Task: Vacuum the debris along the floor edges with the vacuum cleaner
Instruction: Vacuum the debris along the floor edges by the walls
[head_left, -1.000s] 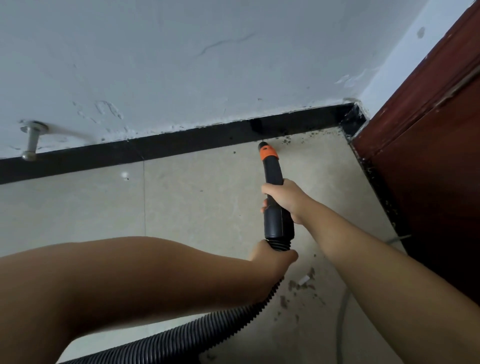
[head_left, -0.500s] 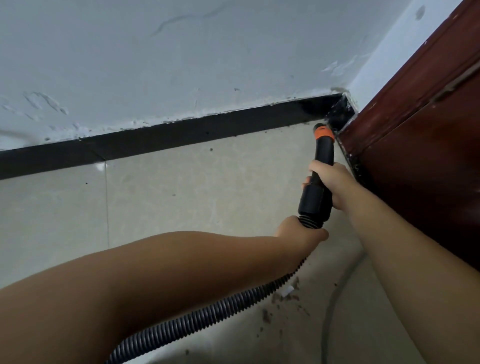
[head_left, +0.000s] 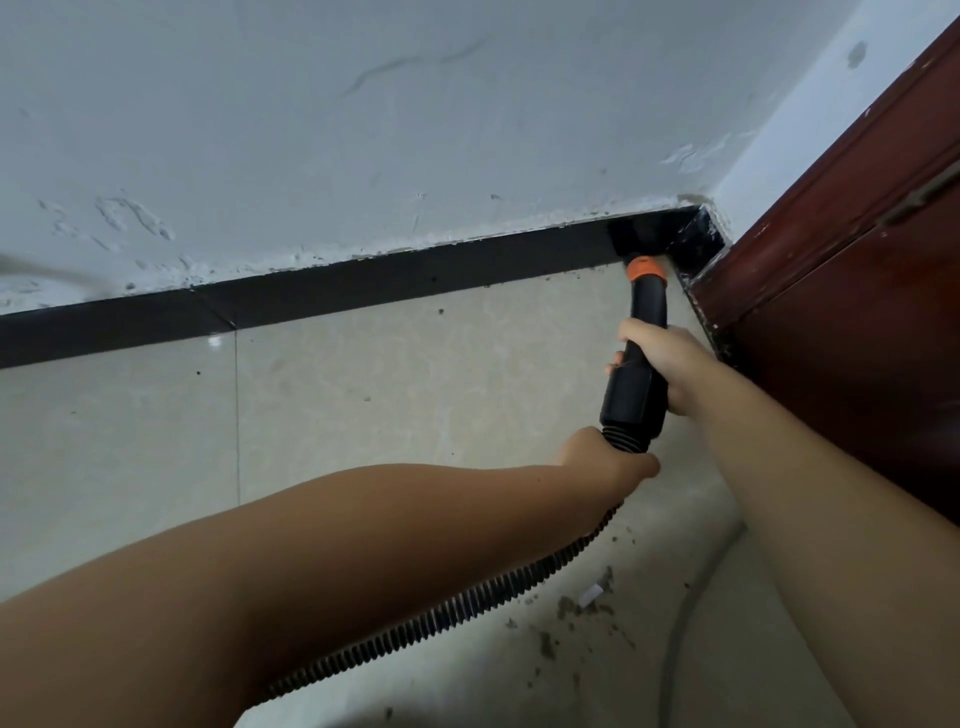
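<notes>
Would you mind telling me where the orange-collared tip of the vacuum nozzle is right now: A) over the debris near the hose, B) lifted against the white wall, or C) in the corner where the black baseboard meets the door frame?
C: the nozzle tip sits in the corner, against the black baseboard beside the door frame.

Black wand (head_left: 641, 358) with orange collar (head_left: 644, 270); black ribbed hose (head_left: 467, 608); black skirting (head_left: 363, 286); beige floor (head_left: 389, 395); white wall (head_left: 363, 130); dark red door (head_left: 857, 312).
</notes>
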